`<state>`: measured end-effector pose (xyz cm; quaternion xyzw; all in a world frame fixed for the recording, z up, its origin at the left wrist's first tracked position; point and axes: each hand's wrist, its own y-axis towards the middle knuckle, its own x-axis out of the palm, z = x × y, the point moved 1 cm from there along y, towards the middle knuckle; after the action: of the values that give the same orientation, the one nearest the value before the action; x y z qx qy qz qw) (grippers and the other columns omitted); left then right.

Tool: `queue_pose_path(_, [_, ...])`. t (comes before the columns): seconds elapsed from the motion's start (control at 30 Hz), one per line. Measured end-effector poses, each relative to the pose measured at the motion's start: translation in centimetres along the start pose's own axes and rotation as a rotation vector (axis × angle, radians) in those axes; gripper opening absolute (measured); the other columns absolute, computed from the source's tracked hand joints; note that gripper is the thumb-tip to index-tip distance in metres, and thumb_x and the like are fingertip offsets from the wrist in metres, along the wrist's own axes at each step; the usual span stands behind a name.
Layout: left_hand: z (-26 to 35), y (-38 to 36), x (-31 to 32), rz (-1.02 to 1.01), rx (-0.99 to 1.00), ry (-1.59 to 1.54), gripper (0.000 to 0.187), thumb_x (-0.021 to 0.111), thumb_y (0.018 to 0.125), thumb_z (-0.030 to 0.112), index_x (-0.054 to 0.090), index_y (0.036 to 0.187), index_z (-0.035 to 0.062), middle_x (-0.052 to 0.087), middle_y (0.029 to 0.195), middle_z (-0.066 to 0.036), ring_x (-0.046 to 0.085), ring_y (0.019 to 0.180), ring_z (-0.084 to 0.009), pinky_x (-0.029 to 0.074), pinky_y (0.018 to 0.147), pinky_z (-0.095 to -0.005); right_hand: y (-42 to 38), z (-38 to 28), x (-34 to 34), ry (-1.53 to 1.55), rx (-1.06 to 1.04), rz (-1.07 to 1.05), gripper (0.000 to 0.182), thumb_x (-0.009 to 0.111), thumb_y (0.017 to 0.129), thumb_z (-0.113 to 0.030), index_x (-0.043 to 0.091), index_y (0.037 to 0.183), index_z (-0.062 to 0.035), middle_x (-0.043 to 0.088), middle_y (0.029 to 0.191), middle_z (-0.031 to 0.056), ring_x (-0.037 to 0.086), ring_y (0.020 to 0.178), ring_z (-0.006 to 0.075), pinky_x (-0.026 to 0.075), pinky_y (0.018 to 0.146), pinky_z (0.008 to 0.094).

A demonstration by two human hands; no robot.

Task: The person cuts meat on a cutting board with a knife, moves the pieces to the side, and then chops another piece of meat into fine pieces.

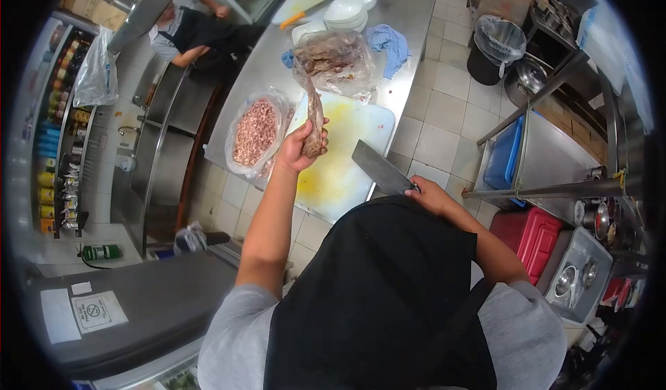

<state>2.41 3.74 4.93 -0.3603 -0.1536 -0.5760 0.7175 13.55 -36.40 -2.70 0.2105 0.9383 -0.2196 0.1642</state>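
Observation:
A long strip of brown meat (313, 116) is gripped by my left hand (300, 147) over the left part of a yellow-stained white cutting board (347, 123). My right hand (429, 196) is closed on the handle of a wide-bladed cleaver (380, 168), its blade above the board's right edge. Left of the board, a clear plastic bag holds chopped pinkish meat (255, 132). Beyond the board lies a plastic bag with larger brown meat pieces (336, 54), and the upper end of the strip reaches it.
On the steel table (260, 64) are stacked white containers (345, 14), a blue cloth (390, 47) and an orange-handled knife (294, 20) by another board. Another person (191, 29) stands at the upper left. A lined bin (496, 47) and shelving are to the right.

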Motion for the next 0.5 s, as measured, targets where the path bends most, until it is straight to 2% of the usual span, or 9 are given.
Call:
queue_pose_path(0.17, [-0.1, -2.5, 2.1, -0.298, 0.108, -0.193, 0.057, 0.055, 0.11, 0.048, 0.054, 0.147, 0.0049, 0.061, 0.099, -0.006, 0.053, 0.083, -0.0202, 0.046, 0.071, -0.0355, 0.1, -2.5, -1.0, 0.0, 0.0, -0.043, 0.043, 0.068, 0.103, -0.032, 0.06, 0.129, 0.0014, 0.074, 0.102, 0.0188, 0.072, 0.101, 0.0332, 0.054, 0.09, 0.0438])
queue_pose_path(0.23, [0.5, -4.1, 3.5, -0.337, 0.184, -0.24, 0.057, 0.054, 0.11, 0.048, 0.054, 0.148, 0.0048, 0.059, 0.098, -0.005, 0.051, 0.082, -0.0197, 0.045, 0.07, -0.0349, 1.7, -2.0, -0.9, 0.027, 0.01, -0.05, 0.041, 0.066, 0.104, -0.026, 0.059, 0.133, 0.0017, 0.074, 0.098, 0.0181, 0.071, 0.093, 0.031, 0.055, 0.086, 0.0437])
queue_pose_path(0.27, [0.7, -4.7, 3.8, -0.421, 0.231, -0.274, 0.058, 0.054, 0.111, 0.047, 0.053, 0.149, 0.0046, 0.057, 0.098, -0.005, 0.049, 0.08, -0.0192, 0.044, 0.07, -0.0343, 2.2, -4.1, -1.1, 0.018, -0.011, -0.082, 0.041, 0.066, 0.104, -0.026, 0.059, 0.133, 0.0017, 0.074, 0.098, 0.0181, 0.071, 0.093, 0.031, 0.055, 0.086, 0.0437])
queue_pose_path(0.3, [0.7, -5.4, 3.7, -0.467, 0.28, -0.286, 0.058, 0.054, 0.111, 0.046, 0.052, 0.151, 0.0048, 0.055, 0.098, -0.005, 0.048, 0.08, -0.0184, 0.044, 0.07, -0.0331, 1.6, -7.3, -2.3, 0.078, 0.115, -0.122, 0.041, 0.066, 0.104, -0.024, 0.059, 0.135, 0.0016, 0.074, 0.097, 0.018, 0.071, 0.089, 0.0297, 0.055, 0.084, 0.0435])
queue_pose_path(0.33, [1.0, -5.8, 3.5, -0.475, 0.302, -0.278, 0.058, 0.054, 0.111, 0.046, 0.052, 0.151, 0.0048, 0.055, 0.098, -0.005, 0.048, 0.08, -0.0184, 0.044, 0.07, -0.0331, 1.7, -9.5, -3.4, 0.132, 0.237, -0.137, 0.041, 0.066, 0.104, -0.022, 0.059, 0.136, 0.0016, 0.073, 0.095, 0.0179, 0.07, 0.086, 0.0284, 0.056, 0.081, 0.0432])
queue_pose_path(0.4, [0.9, -6.9, 3.6, -0.426, 0.343, -0.223, 0.059, 0.056, 0.11, 0.046, 0.052, 0.152, 0.0047, 0.056, 0.1, -0.005, 0.048, 0.08, -0.0178, 0.043, 0.069, -0.0317, 3.7, -7.7, -3.1, -0.016, -0.047, -0.002, 0.042, 0.068, 0.102, -0.02, 0.058, 0.137, 0.0016, 0.071, 0.092, 0.0178, 0.07, 0.082, 0.0265, 0.056, 0.078, 0.0419])
queue_pose_path(0.43, [1.4, -7.4, 4.0, -0.408, 0.329, -0.197, 0.054, 0.062, 0.108, 0.038, 0.054, 0.149, 0.0044, 0.062, 0.106, -0.006, 0.057, 0.087, -0.0198, 0.049, 0.075, -0.0343, 4.0, -8.4, -3.3, 0.002, -0.033, 0.003, 0.044, 0.068, 0.102, -0.021, 0.057, 0.138, 0.0016, 0.072, 0.095, 0.0193, 0.07, 0.085, 0.0282, 0.056, 0.081, 0.0419])
queue_pose_path(0.47, [1.7, -7.5, 4.0, -0.436, 0.34, -0.189, 0.054, 0.062, 0.108, 0.038, 0.054, 0.149, 0.0044, 0.062, 0.106, -0.006, 0.057, 0.087, -0.0198, 0.049, 0.075, -0.0343, 4.4, -9.2, -3.3, 0.022, -0.021, 0.008, 0.046, 0.068, 0.102, -0.022, 0.056, 0.139, 0.0016, 0.072, 0.098, 0.0209, 0.07, 0.087, 0.0299, 0.056, 0.083, 0.042])
queue_pose_path(0.5, [1.6, -7.5, 3.4, -0.177, 0.332, 0.041, 0.049, 0.064, 0.107, 0.031, 0.056, 0.147, 0.0039, 0.065, 0.11, -0.007, 0.061, 0.094, -0.0209, 0.051, 0.081, -0.0359, 5.1, -8.8, -3.1, -0.039, -0.077, 0.019, 0.051, 0.07, 0.101, -0.025, 0.054, 0.141, 0.002, 0.072, 0.108, 0.0261, 0.072, 0.1, 0.0374, 0.055, 0.091, 0.0443])
